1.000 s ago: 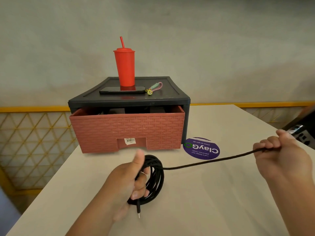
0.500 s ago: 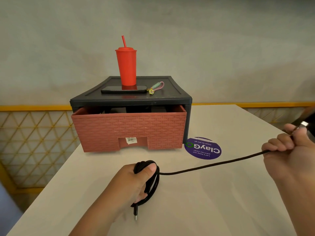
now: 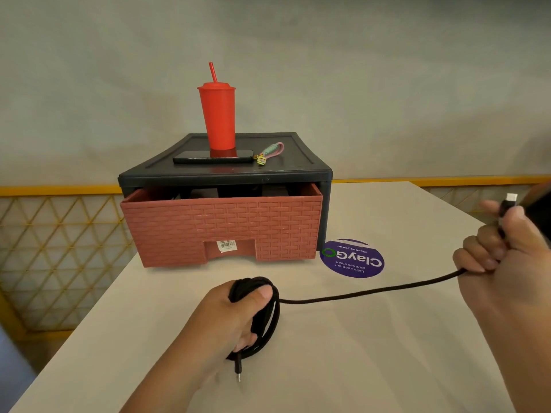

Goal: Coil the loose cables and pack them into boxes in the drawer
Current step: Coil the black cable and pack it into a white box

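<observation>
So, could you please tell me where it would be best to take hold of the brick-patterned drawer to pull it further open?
Probably the rectangular cut-out at the bottom middle of the drawer front. Come from the front, low, with fingers hooked up behind its upper edge. The rest of the brick-patterned front is flat, with nothing to catch.

Count: one black cable (image 3: 357, 297) with two plugs, a pale plug (image 3: 511, 197) and a dark plug (image 3: 238, 365). Two hands: left hand (image 3: 229, 317), right hand (image 3: 507, 257). One drawer (image 3: 220, 228) in one cabinet (image 3: 298, 158). One red tumbler (image 3: 217, 117), one phone (image 3: 213, 158), one keychain (image 3: 269, 152). One purple sticker (image 3: 351, 259). One table (image 3: 387, 359).
</observation>
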Demonstrator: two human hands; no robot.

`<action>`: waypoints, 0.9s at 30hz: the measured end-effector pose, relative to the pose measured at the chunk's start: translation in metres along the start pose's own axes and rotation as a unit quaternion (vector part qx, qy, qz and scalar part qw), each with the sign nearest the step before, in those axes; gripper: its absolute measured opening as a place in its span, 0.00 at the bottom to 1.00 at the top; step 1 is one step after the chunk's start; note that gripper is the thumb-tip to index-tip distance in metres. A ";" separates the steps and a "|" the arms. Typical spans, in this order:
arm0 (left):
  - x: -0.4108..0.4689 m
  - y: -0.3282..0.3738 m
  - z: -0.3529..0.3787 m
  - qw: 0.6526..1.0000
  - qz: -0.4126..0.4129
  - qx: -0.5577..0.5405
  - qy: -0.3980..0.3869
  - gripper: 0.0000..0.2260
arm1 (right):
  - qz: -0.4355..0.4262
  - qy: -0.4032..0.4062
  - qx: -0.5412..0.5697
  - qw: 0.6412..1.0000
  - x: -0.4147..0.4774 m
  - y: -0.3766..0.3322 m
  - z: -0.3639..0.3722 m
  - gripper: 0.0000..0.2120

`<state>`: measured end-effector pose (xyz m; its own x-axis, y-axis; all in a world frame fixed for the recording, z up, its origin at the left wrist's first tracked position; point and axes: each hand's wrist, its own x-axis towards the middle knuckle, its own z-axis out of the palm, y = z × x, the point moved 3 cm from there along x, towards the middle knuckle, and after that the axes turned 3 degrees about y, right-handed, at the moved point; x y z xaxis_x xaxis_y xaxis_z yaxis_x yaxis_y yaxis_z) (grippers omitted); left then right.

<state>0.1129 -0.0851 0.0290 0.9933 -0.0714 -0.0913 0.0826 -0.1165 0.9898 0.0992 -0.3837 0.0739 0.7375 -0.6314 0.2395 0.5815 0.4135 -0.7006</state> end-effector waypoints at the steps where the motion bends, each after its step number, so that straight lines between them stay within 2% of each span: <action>1: 0.001 -0.002 0.001 1.000 -0.003 0.008 0.002 0.13 | -0.002 0.000 0.000 1.000 0.001 -0.001 -0.001 0.13; 11: 0.000 0.001 -0.001 0.999 0.004 -0.039 -0.002 0.10 | -0.008 0.000 -0.023 1.000 0.000 -0.002 0.000 0.14; 16: -0.003 0.007 -0.003 0.991 0.003 -0.137 -0.002 0.10 | -0.017 -0.089 -0.112 0.990 -0.012 0.007 0.015 0.14; 19: -0.003 0.008 -0.001 0.985 -0.003 -0.172 -0.004 0.11 | -0.019 -0.207 -0.244 0.947 -0.040 0.021 0.036 0.06; 22: -0.002 0.005 0.000 0.988 -0.010 -0.157 -0.001 0.10 | -0.039 -0.316 -0.348 0.882 -0.064 0.032 0.051 0.09; 24: 0.001 0.002 -0.001 0.990 -0.017 -0.142 0.007 0.10 | -0.050 -0.317 -0.363 0.875 -0.064 0.030 0.053 0.10; 27: 0.003 0.001 -0.004 0.992 -0.016 -0.126 0.012 0.12 | -0.065 -0.240 -0.354 0.902 -0.048 0.022 0.043 0.11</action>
<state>0.1159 -0.0817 0.0297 0.9912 -0.0487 -0.1233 0.1288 0.1335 0.9826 0.0918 -0.3158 0.0760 0.8413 -0.2181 0.4946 0.4342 -0.2724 -0.8586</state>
